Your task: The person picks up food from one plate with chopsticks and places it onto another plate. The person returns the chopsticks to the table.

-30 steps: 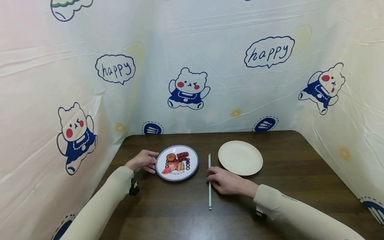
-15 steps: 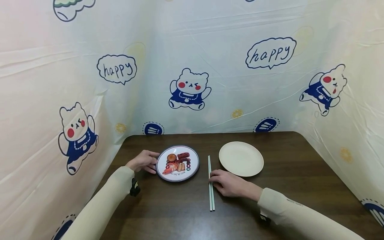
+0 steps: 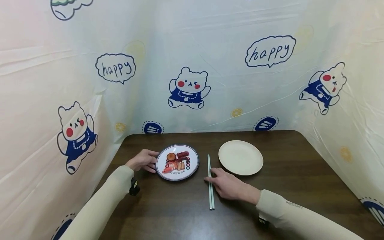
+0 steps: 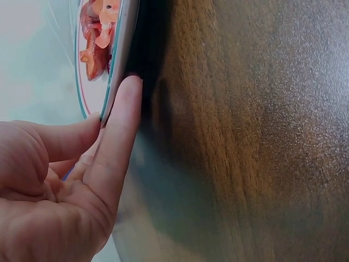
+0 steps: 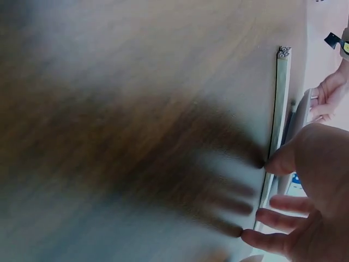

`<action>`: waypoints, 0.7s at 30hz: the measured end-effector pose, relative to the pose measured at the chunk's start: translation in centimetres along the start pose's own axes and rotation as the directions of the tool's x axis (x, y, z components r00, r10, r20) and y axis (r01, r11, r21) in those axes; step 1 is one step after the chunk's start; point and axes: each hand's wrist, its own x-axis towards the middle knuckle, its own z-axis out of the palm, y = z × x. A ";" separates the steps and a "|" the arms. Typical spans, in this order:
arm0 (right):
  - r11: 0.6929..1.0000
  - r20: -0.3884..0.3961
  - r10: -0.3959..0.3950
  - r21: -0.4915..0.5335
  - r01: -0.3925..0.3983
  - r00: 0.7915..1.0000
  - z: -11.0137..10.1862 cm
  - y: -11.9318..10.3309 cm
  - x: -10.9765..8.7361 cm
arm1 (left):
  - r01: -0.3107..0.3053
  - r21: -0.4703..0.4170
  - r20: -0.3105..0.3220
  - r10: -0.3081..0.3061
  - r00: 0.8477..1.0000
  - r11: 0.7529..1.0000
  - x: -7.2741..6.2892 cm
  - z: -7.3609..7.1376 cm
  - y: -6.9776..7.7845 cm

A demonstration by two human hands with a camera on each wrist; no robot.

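In the head view, my left hand (image 3: 143, 161) pinches the left rim of a white, blue-edged plate (image 3: 192, 157) printed with food pictures. The left wrist view shows the thumb on the rim of this plate (image 4: 94, 99), with fingers beneath it. Pale green chopsticks (image 3: 211, 200) lie side by side on the table, pointing away from me, just right of that plate. Over their middle is my right hand (image 3: 230, 185), palm down with fingers spread. From the right wrist, its thumb and fingertips show right at the chopsticks (image 5: 280, 93), not curled round them.
A plain cream plate (image 3: 241, 158) sits behind my right hand, toward the back of the dark wooden table (image 3: 168, 213). Around the table hangs a pale curtain (image 3: 150, 86) printed with cartoon bears and the word "happy".
My right hand has loosened its fingers from the chopsticks and spread them. The chopsticks' near ends now show as a pair. My left hand stays at the printed plate.
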 end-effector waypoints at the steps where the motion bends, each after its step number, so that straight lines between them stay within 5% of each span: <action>1: 1.000 -0.001 0.006 -0.010 -0.006 1.000 0.0 0.0 0.1 | -0.003 0.001 0.001 0.003 1.000 1.000 0.0 0.0 0.1; 12: 0.995 -0.047 -0.039 -0.093 0.034 0.998 0.3 0.1 0.6 | -0.003 0.006 -0.002 0.003 1.000 1.000 -0.1 0.0 0.2; 21: 0.998 -0.006 0.026 -0.049 -0.026 1.000 0.0 0.9 1.2 | 0.003 0.005 -0.004 -0.003 1.000 1.000 -0.1 0.0 0.2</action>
